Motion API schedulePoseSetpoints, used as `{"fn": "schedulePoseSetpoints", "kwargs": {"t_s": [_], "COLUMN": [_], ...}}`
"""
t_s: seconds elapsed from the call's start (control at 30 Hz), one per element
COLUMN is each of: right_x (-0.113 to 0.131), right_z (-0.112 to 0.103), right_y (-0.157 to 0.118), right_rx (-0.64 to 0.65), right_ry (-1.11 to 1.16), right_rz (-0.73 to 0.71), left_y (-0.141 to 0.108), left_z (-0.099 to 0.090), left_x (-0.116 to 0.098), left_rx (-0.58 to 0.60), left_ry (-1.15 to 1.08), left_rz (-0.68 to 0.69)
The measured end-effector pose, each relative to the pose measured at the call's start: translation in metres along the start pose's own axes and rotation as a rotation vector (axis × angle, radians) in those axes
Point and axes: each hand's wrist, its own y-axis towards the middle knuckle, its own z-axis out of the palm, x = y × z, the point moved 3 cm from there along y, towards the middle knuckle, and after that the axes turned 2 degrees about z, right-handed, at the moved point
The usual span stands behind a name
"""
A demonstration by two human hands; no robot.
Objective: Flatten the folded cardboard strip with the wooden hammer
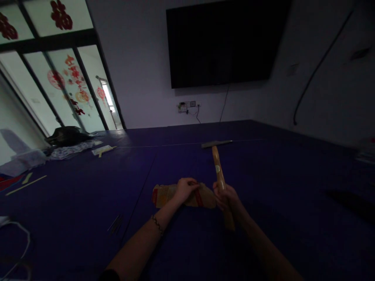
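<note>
Left forearm (140, 246) nearest. Thin rods (116, 224) left of it on the table (79, 203). Left hand (185, 189) half-curled over tan piece (168, 191): long, round-ended, wrinkled, banded red; pinch or mere press, cannot tell. Best pressed flat, fingertips clear of the wood. Right hand (227, 196) closed round wooden handle (217, 164), just right of the piece; steady grip advised. Grey blade-like strip (215, 144) beyond that hand, near handle's far end.

Your left grip (186, 188) is palm down, its fingers bent toward your right grip (227, 197), which is curled closed nearby. Behind the grips, your left forearm (146, 244) and right forearm (265, 242) slant inward.
</note>
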Motion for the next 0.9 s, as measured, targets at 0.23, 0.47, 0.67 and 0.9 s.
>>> {"fn": "schedulePoseSetpoints", "kwargs": {"t_s": [0.23,0.47,0.67,0.9], "right_x": [-0.013,-0.020,-0.027,-0.027], "right_z": [-0.007,-0.001,-0.001,0.005], "right_y": [-0.011,-0.018,-0.020,-0.022], "right_rx": [-0.155,-0.227,-0.260,-0.253], "right_ry": [-0.009,-0.012,-0.017,-0.049], "right_rz": [-0.011,-0.043,-0.022,-0.008], "left_y": [-0.003,-0.009,-0.010,-0.007], "left_z": [0.020,0.020,0.020,0.019], "left_x": [0.017,0.019,0.016,0.018], "left_rx": [0.054,0.043,0.008,0.088], "left_ry": [0.120,0.208,0.274,0.319], "left_rz": [-0.005,0.007,0.021,0.050]}}
